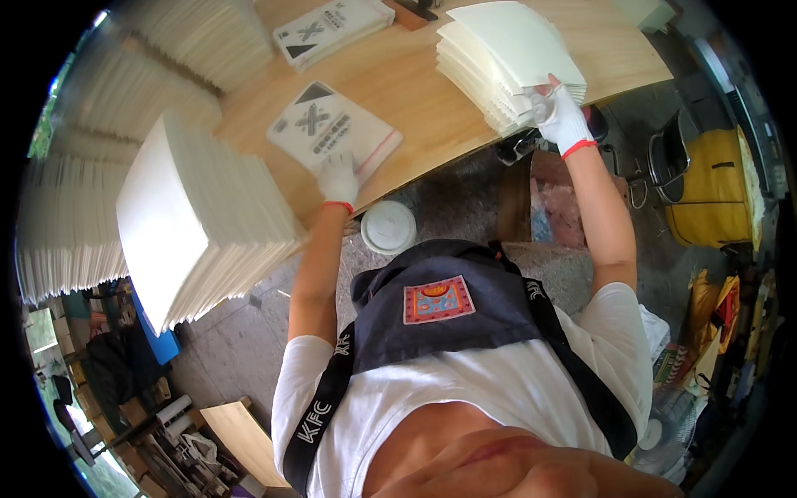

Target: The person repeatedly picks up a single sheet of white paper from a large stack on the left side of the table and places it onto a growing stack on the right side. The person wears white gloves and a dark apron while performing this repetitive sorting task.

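My left hand (339, 177), in a white glove with a red cuff, rests on the near edge of a pile of clear printed plastic bags (328, 124). Its fingers look laid flat on the film, slightly blurred. At the right of the wooden table (432, 100), my right hand (566, 118), gloved the same way with a bare fingertip showing, grips the near right corner of a white sheet (519, 41). That sheet tops an uneven stack of white sheets (477, 79). Part of the right hand's grip is hidden.
A tall leaning stack of white sheets (207, 224) stands at the left, with more stacks (66, 216) behind. Another printed bag pile (332, 31) lies farther back. Below the table edge are a white lidded bucket (388, 227), a cardboard box (519, 199) and a yellow bag (710, 191).
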Demonstrator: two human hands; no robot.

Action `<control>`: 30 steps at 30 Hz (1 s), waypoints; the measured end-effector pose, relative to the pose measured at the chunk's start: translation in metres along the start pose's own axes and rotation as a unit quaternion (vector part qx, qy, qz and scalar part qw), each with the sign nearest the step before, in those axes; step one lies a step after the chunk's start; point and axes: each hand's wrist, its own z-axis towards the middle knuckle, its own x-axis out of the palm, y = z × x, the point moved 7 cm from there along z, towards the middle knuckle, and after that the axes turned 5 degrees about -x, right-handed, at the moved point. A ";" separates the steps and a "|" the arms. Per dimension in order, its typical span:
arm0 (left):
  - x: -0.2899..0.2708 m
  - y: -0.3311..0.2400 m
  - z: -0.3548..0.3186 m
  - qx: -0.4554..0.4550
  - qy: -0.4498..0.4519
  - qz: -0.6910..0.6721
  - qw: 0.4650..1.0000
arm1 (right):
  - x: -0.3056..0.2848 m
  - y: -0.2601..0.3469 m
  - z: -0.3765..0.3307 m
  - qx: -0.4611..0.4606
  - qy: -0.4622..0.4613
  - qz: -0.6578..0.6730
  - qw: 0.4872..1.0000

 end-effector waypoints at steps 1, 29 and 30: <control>0.004 0.006 0.002 0.002 0.000 -0.010 1.000 | 0.004 0.002 0.001 -0.012 -0.002 0.041 0.999; -0.073 -0.087 0.021 0.128 -0.009 -0.228 0.965 | 0.100 0.031 -0.024 -0.411 0.139 -0.867 0.246; -0.092 -0.114 0.026 0.171 -0.034 -0.249 0.953 | 0.095 0.033 -0.018 -0.408 0.133 -0.870 0.242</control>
